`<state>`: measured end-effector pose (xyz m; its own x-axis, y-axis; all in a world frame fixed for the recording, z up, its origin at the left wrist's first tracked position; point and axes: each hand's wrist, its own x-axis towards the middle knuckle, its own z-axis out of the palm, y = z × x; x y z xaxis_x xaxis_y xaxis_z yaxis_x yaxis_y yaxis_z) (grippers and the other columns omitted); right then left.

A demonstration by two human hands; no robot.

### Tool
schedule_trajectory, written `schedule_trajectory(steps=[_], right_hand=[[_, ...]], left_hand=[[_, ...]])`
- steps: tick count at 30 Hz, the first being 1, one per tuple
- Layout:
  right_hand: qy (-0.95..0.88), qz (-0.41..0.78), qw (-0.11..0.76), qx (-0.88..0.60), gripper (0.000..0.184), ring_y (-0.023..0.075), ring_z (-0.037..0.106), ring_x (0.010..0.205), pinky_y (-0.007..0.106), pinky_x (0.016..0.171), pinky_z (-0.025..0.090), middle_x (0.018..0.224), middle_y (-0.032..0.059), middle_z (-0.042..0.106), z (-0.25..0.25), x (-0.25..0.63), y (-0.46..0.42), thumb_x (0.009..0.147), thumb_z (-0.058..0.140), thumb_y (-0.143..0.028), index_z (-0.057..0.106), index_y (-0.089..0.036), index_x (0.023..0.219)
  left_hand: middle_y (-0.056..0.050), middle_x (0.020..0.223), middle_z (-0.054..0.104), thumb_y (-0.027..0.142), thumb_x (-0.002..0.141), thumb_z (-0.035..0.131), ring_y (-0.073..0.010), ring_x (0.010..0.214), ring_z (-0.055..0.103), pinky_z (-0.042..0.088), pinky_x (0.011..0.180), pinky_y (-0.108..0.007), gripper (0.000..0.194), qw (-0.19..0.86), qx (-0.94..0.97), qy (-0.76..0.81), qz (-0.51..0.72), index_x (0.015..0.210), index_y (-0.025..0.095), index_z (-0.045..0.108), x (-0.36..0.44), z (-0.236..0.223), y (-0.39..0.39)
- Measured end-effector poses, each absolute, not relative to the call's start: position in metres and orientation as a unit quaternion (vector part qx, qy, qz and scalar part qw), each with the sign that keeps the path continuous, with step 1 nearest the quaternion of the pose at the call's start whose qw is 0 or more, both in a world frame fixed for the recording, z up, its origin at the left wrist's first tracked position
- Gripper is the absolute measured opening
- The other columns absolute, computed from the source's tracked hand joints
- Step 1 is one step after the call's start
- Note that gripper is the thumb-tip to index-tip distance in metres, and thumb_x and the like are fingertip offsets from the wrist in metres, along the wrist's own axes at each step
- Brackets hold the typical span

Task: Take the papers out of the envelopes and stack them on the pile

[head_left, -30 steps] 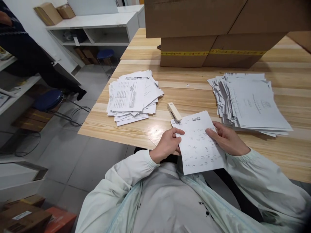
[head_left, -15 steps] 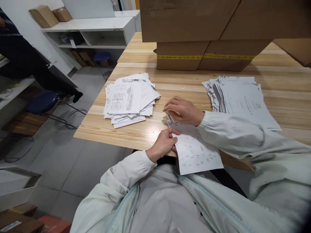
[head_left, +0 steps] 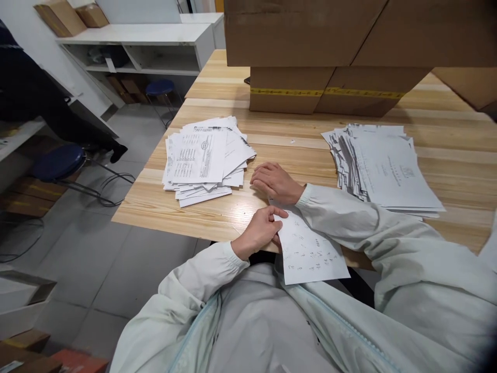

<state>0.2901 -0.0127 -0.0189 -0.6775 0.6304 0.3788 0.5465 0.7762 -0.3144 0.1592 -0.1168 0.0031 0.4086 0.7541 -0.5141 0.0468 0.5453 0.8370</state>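
My left hand [head_left: 259, 231] pinches the left edge of a white sheet with handwritten marks [head_left: 312, 251], which hangs over the near edge of the wooden table [head_left: 287, 147]. My right hand [head_left: 276, 182] lies palm down, fingers together, on the sheet's top left corner. It covers the cream stapler, which is hidden beneath it. A messy pile of printed papers [head_left: 202, 158] lies just left of my right hand. A second, thicker pile of papers [head_left: 388, 166] lies to the right, past my right sleeve.
Large cardboard boxes [head_left: 330, 36] are stacked at the back of the table. On the floor to the left stand a blue stool [head_left: 58, 161] and cables, with a person in dark clothes [head_left: 34, 98] beside them. A white shelf unit [head_left: 135, 41] stands behind.
My right hand left the sheet's right edge, reached across to the stapler at the top left corner and now presses down over it. My left hand kept its pinch on the sheet.
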Motion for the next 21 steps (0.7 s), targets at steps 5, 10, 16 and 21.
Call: schedule_trajectory(steps=[5, 10, 16, 21], right_hand=[[-0.908, 0.121, 0.189, -0.355, 0.048, 0.0232, 0.054, 0.097, 0.040, 0.093, 0.038, 0.095, 0.0105, 0.068, -0.017, 0.299, 0.008, 0.105, 0.028, -0.034, 0.069, -0.018, 0.087], [-0.864, 0.065, 0.230, -0.443, 0.040, 0.0277, 0.056, 0.106, 0.047, 0.100, 0.039, 0.108, 0.0159, 0.069, -0.006, 0.310, 0.027, 0.101, 0.033, -0.032, 0.069, -0.015, 0.099], [-0.691, 0.263, 0.403, -0.540, 0.047, 0.0271, 0.064, 0.105, 0.047, 0.093, 0.050, 0.114, 0.0123, 0.070, 0.028, 0.339, -0.051, 0.100, 0.037, -0.055, 0.062, -0.021, 0.121], [-0.559, 0.586, 0.343, -0.476, 0.055, 0.0209, 0.070, 0.082, 0.035, 0.071, 0.057, 0.096, 0.0076, 0.073, 0.012, 0.338, -0.155, 0.087, 0.063, -0.059, 0.057, -0.022, 0.127]], left_hand=[[0.008, 0.060, 0.048, -0.001, 0.077, 0.049, -0.0082, 0.041, 0.056, 0.050, 0.041, -0.020, 0.025, 0.729, 0.420, 0.486, 0.237, 0.093, 0.015, 0.059, 0.151, 0.005, -0.121], [0.010, 0.064, 0.037, 0.009, 0.079, 0.055, -0.0045, 0.044, 0.050, 0.049, 0.044, -0.017, 0.017, 0.720, 0.419, 0.487, 0.263, 0.093, 0.017, 0.060, 0.128, 0.010, -0.136], [0.005, 0.066, 0.051, 0.025, 0.085, 0.064, -0.0057, 0.054, 0.050, 0.047, 0.050, -0.016, 0.011, 0.595, 0.491, 0.465, 0.435, 0.093, 0.018, 0.064, 0.077, 0.013, -0.154], [0.002, 0.070, 0.058, 0.027, 0.090, 0.063, -0.0067, 0.056, 0.049, 0.044, 0.051, -0.017, 0.009, 0.497, 0.556, 0.468, 0.474, 0.094, 0.020, 0.067, 0.069, 0.009, -0.152]])
